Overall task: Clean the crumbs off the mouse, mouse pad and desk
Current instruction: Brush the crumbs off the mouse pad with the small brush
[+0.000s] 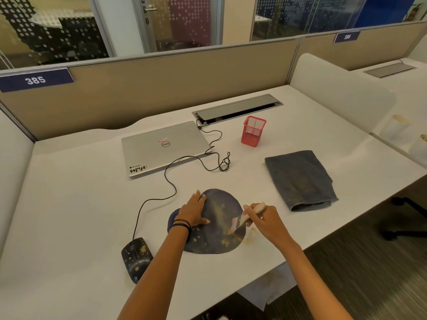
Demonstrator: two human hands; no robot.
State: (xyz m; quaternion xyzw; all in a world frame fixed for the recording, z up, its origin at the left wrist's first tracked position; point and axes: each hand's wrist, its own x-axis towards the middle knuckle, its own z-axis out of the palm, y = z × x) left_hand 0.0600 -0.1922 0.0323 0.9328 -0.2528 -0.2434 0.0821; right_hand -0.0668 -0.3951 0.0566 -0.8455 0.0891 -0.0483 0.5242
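Where right hand (pixel 265 221) grips, brush (pixel 244 218) is partly hidden.

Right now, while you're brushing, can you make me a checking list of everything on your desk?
Surface: white desk, yellow crumbs beside the pad's right edge.
Job's things: dark round mouse pad, crumbs scattered on it; black patterned mouse, crumbs on top; pale-handled brush, bristles on the pad.
Clutter: closed silver laptop, red mesh pen cup, folded grey cloth.
Hands: left hand presses flat on the pad; right hand grips the brush.
Cables: thin black cable runs from the mouse, looped beside the laptop.
Surroundings: beige partition, blue label 385, glass walls behind.
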